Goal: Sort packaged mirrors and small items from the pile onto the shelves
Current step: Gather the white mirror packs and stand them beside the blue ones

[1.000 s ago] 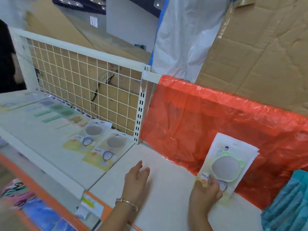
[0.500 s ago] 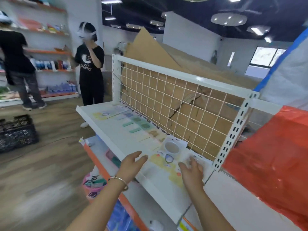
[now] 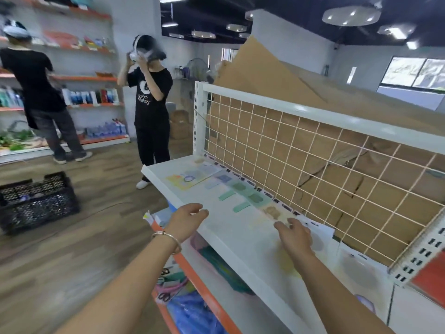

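The near end of the white shelf (image 3: 231,227) is smeared by motion blur; the printing on the packs there cannot be read. The packaged mirror (image 3: 321,237) under the right hand (image 3: 295,236) shows only as a white card corner and a grey round patch, with a pale yellow smear beneath the wrist; the palm hides the rest, and what seems to be its lower half runs under the forearm. A second mirror pack (image 3: 358,271) lies flat just beside it to the right, equally blurred. At the right edge of the view only a slice of red plastic sheet (image 3: 431,278) shows. The lower shelf (image 3: 192,268), orange-edged, is mostly hidden under the white one; scissors and blue packs can just be made out there.

The right hand's fingers (image 3: 292,222) are straight and spread, laid flat on top of the packaged mirror with the tips toward the wire grid panel (image 3: 313,160); they grip nothing. The left hand (image 3: 187,220), a bracelet (image 3: 168,236) on its wrist, hangs over the shelf's front edge with fingers loosely bent and holding nothing, well apart from the mirror pack.

Beyond the fingertips a row of small packs (image 3: 243,189) lies along the foot of the grid; cardboard (image 3: 265,68) stands behind it. Across the floor sit a black crate (image 3: 36,201) and two people in black.
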`<move>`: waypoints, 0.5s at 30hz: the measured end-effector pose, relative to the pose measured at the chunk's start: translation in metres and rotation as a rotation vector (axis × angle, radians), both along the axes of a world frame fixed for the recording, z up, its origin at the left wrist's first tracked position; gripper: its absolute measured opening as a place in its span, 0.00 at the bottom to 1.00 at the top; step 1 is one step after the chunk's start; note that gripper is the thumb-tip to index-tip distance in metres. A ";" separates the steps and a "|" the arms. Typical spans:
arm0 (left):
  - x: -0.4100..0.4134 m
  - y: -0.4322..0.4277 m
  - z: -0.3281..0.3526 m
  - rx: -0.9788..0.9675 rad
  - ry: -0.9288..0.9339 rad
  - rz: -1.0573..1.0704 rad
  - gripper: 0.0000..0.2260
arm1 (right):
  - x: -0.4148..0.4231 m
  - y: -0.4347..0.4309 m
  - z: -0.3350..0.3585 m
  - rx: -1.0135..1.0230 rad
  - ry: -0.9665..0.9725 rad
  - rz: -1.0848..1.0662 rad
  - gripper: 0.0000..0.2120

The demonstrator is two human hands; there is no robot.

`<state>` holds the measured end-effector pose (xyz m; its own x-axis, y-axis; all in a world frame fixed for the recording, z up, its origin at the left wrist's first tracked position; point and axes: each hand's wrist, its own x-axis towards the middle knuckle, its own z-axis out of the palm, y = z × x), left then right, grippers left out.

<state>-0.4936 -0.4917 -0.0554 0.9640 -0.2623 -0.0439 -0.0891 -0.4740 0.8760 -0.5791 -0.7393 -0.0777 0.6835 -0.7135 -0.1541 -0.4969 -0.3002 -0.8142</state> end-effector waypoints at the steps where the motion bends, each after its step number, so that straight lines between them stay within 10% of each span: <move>1: 0.009 -0.002 -0.002 -0.009 0.008 -0.003 0.19 | 0.007 -0.004 -0.002 0.005 0.006 -0.023 0.26; 15: 0.187 -0.030 -0.013 0.124 0.042 0.031 0.15 | 0.204 -0.074 -0.066 0.081 0.053 0.006 0.23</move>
<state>-0.3064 -0.5214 -0.0680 0.9683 -0.2222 -0.1142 -0.0373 -0.5805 0.8134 -0.3747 -0.8129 -0.1438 0.6770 -0.6934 -0.2467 -0.5381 -0.2376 -0.8087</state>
